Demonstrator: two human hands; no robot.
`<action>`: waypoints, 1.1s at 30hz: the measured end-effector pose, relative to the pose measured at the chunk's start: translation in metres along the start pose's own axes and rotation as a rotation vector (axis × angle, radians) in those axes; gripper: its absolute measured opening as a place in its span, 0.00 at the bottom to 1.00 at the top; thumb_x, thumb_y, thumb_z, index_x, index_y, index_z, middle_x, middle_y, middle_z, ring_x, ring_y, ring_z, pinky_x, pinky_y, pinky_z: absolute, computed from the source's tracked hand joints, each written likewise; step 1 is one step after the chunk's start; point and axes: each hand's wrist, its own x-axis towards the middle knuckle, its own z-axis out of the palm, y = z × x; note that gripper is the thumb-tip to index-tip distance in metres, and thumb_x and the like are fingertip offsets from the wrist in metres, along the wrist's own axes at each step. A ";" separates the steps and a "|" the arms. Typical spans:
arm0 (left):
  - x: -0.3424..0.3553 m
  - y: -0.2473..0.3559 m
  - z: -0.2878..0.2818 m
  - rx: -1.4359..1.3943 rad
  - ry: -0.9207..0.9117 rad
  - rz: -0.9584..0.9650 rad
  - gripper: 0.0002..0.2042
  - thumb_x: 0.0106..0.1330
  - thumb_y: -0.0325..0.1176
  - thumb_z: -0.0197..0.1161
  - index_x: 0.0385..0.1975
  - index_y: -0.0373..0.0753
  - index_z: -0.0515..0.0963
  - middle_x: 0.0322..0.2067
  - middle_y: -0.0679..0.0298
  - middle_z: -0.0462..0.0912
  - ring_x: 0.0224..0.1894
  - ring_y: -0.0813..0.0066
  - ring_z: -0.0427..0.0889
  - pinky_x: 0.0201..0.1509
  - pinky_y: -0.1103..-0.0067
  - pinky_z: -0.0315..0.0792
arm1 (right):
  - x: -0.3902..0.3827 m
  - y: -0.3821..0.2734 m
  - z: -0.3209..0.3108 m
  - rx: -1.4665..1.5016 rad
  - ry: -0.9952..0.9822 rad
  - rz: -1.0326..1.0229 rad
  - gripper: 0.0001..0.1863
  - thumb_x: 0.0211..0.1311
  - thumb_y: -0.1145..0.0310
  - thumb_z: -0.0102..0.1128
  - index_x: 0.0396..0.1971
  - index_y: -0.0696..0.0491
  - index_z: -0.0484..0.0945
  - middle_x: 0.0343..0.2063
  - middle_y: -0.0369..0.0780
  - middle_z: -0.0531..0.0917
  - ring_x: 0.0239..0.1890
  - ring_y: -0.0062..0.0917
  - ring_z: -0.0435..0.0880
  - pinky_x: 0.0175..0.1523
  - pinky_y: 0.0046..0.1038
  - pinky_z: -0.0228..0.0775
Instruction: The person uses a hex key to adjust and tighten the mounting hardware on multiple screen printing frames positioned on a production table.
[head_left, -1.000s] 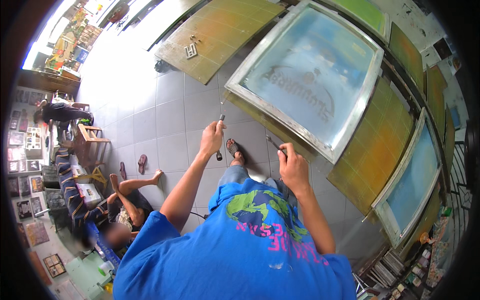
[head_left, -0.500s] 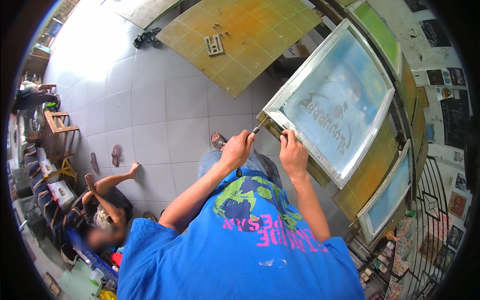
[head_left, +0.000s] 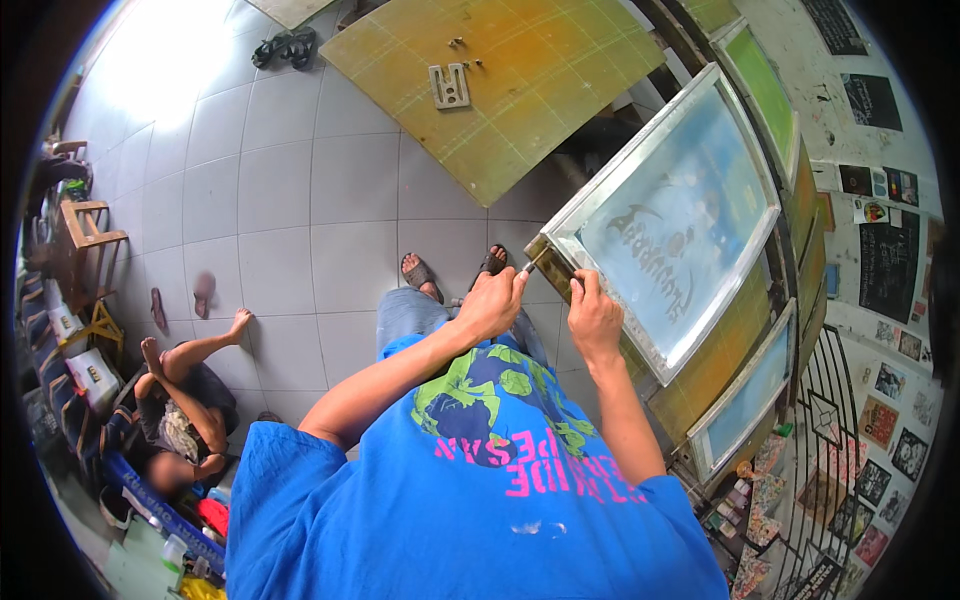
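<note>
My left hand [head_left: 495, 300] is closed around a socket-type tool [head_left: 529, 267], whose end points at a thin metal rod at the lower-left corner of a yellow board [head_left: 545, 258]. My right hand [head_left: 592, 312] grips a dark slim tool, mostly hidden, just below that corner. A silver-framed screen [head_left: 665, 240] with a pale blue surface and a dark design lies on the board above both hands.
Another yellow board [head_left: 520, 80] holds a metal plate [head_left: 449, 86] and small bolts. Further screens [head_left: 745, 390] continue along the right. A person [head_left: 190, 390] sits on the floor at lower left, near loose slippers [head_left: 203, 295] and a wooden stool [head_left: 92, 225].
My left hand has moved right and up, bringing its tool to the board's corner beside my right hand. The view has swung, and my feet now stand below that corner.
</note>
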 end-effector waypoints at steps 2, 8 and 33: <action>0.001 0.006 -0.004 0.017 -0.017 -0.018 0.21 0.79 0.45 0.43 0.31 0.32 0.71 0.25 0.40 0.78 0.33 0.34 0.77 0.38 0.49 0.67 | 0.004 0.000 -0.004 -0.032 -0.018 -0.036 0.06 0.72 0.66 0.53 0.42 0.52 0.71 0.29 0.47 0.85 0.29 0.48 0.85 0.32 0.47 0.74; 0.000 0.003 0.002 0.124 0.074 0.038 0.19 0.79 0.43 0.44 0.32 0.34 0.72 0.26 0.39 0.79 0.34 0.34 0.78 0.39 0.48 0.70 | 0.026 -0.021 -0.026 -0.247 -0.178 -0.066 0.07 0.69 0.68 0.55 0.42 0.52 0.71 0.27 0.45 0.84 0.28 0.46 0.85 0.30 0.44 0.77; -0.001 0.017 -0.007 0.222 0.040 0.007 0.19 0.79 0.43 0.42 0.38 0.33 0.72 0.22 0.41 0.80 0.27 0.36 0.80 0.33 0.51 0.74 | 0.073 -0.025 -0.009 0.972 0.045 -0.277 0.37 0.79 0.46 0.32 0.23 0.59 0.79 0.10 0.30 0.66 0.14 0.14 0.59 0.22 0.22 0.47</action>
